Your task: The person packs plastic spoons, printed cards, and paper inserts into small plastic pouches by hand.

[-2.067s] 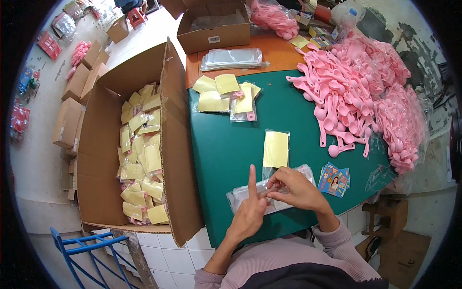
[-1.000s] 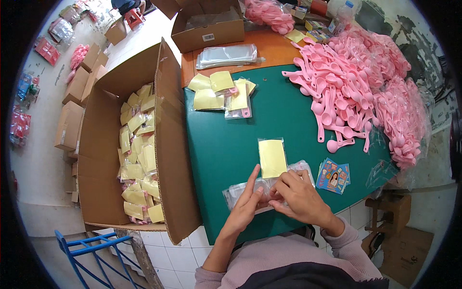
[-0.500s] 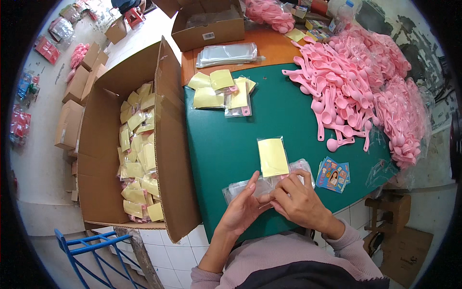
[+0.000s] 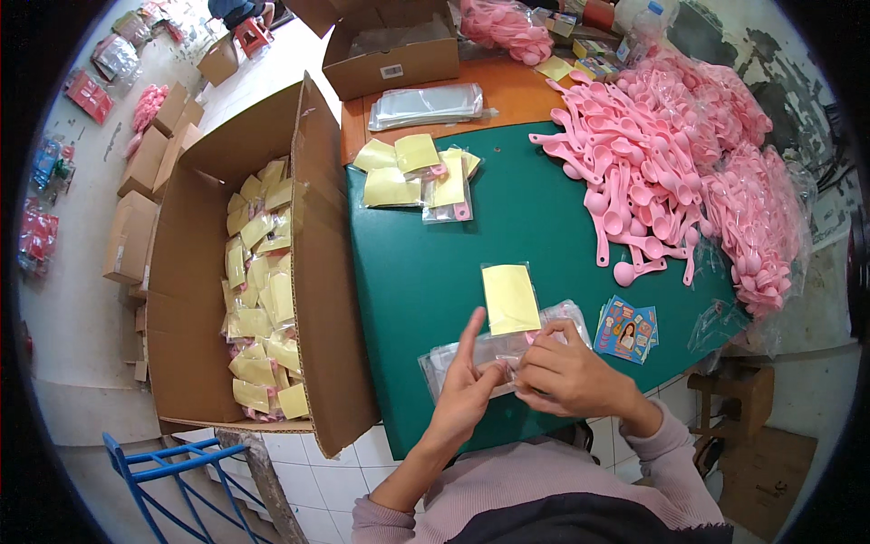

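Observation:
In front of me a clear plastic bag with a yellow card (image 4: 512, 297) lies at the near side of the green table, a bit of pink at its lower end. My right hand (image 4: 571, 372) pinches the near end of this bag with bent fingers. From the left, my left hand (image 4: 460, 390) presses its thumb on the bag's near end; its index finger is stretched out and its other fingers are partly hidden. Beneath both hands lies a stack of empty clear bags (image 4: 439, 364). Printed blue cards (image 4: 625, 331) sit to the right of them.
A heap of pink spoons (image 4: 625, 181) covers the table's far right. Several packed bags with yellow cards (image 4: 391, 186) lie at the far left. An open carton (image 4: 331, 272) full of similar packets stands left of the table. More clear bags (image 4: 426, 104) lie beyond, near another carton (image 4: 390, 68).
My left hand has turned, its index finger now pointing up and its thumb on the bag's near end. The right hand has shifted slightly, and the bag with the yellow card has moved slightly left.

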